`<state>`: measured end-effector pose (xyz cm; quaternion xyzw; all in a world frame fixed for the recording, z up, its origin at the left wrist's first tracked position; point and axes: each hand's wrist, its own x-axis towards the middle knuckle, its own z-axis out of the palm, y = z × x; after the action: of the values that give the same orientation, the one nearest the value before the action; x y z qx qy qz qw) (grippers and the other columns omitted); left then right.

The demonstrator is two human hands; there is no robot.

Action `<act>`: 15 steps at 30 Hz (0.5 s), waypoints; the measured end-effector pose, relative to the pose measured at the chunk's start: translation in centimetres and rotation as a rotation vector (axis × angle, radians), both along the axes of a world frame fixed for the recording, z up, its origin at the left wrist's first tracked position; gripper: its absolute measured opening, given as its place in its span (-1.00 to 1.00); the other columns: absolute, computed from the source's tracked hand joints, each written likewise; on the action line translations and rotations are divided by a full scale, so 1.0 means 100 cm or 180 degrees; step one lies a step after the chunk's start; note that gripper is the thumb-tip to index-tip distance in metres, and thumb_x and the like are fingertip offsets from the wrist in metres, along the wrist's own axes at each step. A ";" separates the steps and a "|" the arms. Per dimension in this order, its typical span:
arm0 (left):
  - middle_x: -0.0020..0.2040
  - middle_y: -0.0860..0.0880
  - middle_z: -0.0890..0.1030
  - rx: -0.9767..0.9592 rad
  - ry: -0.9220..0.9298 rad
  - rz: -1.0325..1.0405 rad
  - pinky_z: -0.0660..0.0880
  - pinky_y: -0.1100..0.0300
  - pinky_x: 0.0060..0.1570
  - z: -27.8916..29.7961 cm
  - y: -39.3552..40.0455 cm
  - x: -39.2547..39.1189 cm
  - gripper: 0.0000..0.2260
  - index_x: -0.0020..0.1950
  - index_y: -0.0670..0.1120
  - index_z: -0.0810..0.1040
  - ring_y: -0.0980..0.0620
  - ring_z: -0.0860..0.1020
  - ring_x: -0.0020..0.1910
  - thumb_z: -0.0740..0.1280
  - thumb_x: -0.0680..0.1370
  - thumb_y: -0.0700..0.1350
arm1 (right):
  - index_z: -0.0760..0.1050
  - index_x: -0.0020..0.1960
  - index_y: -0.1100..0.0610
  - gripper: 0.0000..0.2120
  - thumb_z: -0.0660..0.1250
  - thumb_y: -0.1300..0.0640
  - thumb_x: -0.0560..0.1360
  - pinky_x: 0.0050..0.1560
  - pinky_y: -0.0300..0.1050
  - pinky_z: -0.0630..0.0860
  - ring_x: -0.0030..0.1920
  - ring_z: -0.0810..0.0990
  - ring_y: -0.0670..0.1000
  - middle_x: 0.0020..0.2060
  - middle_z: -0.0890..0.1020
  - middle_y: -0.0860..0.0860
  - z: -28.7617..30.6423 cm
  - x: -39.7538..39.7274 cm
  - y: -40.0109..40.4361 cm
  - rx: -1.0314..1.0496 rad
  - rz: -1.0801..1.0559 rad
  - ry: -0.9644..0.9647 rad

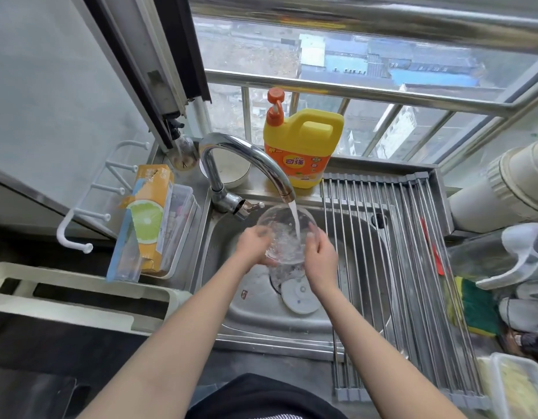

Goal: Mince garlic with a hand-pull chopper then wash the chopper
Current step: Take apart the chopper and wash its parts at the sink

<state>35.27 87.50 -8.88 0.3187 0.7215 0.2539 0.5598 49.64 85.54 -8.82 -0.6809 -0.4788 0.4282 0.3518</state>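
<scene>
Here the clear chopper bowl (284,237) is held over the middle of the steel sink (346,322), tilted a little toward the person, and the stream of water from the curved tap (246,155) falls straight into it. The left hand (255,244) grips the left side of the bowl, with its fingers curled over the rim. The right hand (320,255) holds the right side, its fingers bent around the wall of the bowl. Below the bowl, on the bottom of the sink near its front edge, lies the round white chopper lid (299,296). A yellow bottle of dish soap (304,146) with an orange pump stands on the back ledge of the sink, just behind the tap. A roll-up rack of metal rods (412,267) covers the right part of the sink, and a green and yellow sponge (476,306) rests at the right edge of this rack. At the left edge of the sink stands a clear box with an orange carton (151,213) in it.
</scene>
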 end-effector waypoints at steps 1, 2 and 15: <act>0.22 -0.22 0.52 -0.0284 -0.0284 0.0251 0.60 0.12 -0.47 0.003 -0.002 0.003 -0.74 0.28 -0.18 0.48 -0.17 0.63 -0.25 0.21 0.60 -0.18 | 0.56 0.05 0.04 -0.72 0.08 0.01 0.64 -0.10 -0.20 0.51 -0.04 0.57 -0.01 -0.09 0.60 -0.08 0.001 0.002 0.005 0.0002 0.0068 -0.0357; 0.14 -0.28 0.53 -0.0501 -0.0393 0.0422 0.56 0.15 -0.55 0.006 -0.004 0.005 -0.73 0.27 -0.20 0.44 -0.17 0.62 -0.36 0.18 0.63 -0.10 | 0.51 -0.17 0.05 -0.65 0.06 -0.05 0.63 -0.21 -0.08 0.55 -0.17 0.58 0.08 -0.25 0.58 -0.02 0.002 0.003 0.012 -0.0187 0.0115 -0.0584; -0.12 -0.21 0.62 0.0893 0.1415 -0.0393 0.43 0.03 -0.18 -0.011 -0.018 -0.002 -0.79 0.10 -0.11 0.54 -0.21 0.56 -0.12 0.17 0.56 -0.27 | 0.41 0.25 0.22 -0.72 0.07 0.14 0.63 -0.12 0.13 0.64 -0.22 0.66 0.12 -0.04 0.62 0.20 -0.030 -0.013 -0.009 -0.1471 -0.0156 0.0820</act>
<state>35.08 85.67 -9.98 0.4846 0.7637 0.2406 0.3523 48.36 84.64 -11.83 -0.6944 -0.3030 0.6006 0.2553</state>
